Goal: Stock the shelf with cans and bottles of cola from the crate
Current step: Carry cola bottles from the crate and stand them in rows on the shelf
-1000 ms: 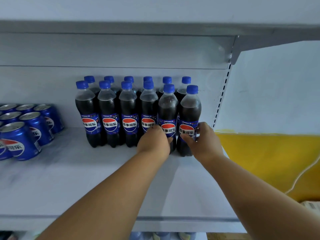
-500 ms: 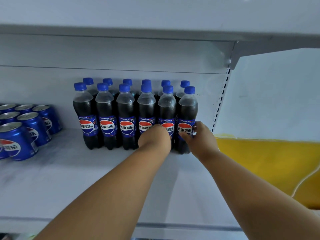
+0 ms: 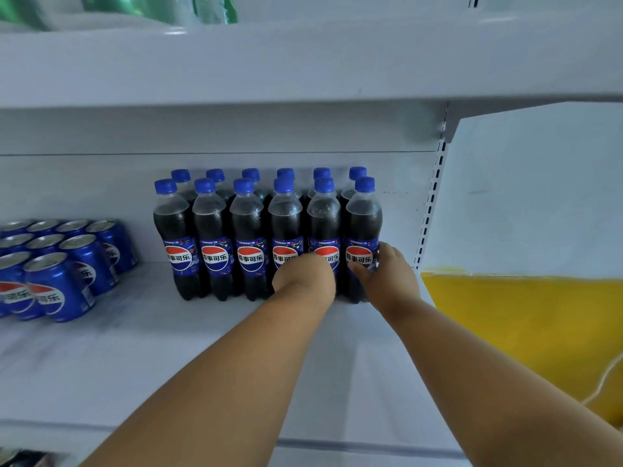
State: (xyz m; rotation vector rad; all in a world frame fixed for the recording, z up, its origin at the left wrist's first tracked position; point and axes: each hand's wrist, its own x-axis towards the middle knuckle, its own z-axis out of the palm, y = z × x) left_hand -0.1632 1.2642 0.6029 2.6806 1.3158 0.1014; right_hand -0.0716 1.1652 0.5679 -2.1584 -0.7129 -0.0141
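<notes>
— Head view first: what surface am I looking at?

— I see a white metal shelf (image 3: 168, 358) with a white back panel, another white shelf board overhead carrying green packaging (image 3: 158, 8), too blurred to name. To the right stands a perforated upright (image 3: 429, 214), then a pale wall with a yellow band (image 3: 526, 325) low down.

— And the stock?

— Pepsi bottles (image 3: 249, 237) stand upright against the back in two rows of six, blue caps, blue labels with the red-white-blue globe and Chinese characters. Blue Pepsi cans (image 3: 60, 274) with the same mark sit well apart to the left.

— Your hands?

— My left hand (image 3: 303, 276) is curled against the front-row bottles fourth and fifth from the left; I cannot tell whether its fingers clasp one. My right hand (image 3: 384, 274) wraps the rightmost front bottle (image 3: 363, 230), thumb across its label, fingers round its far side.
</notes>
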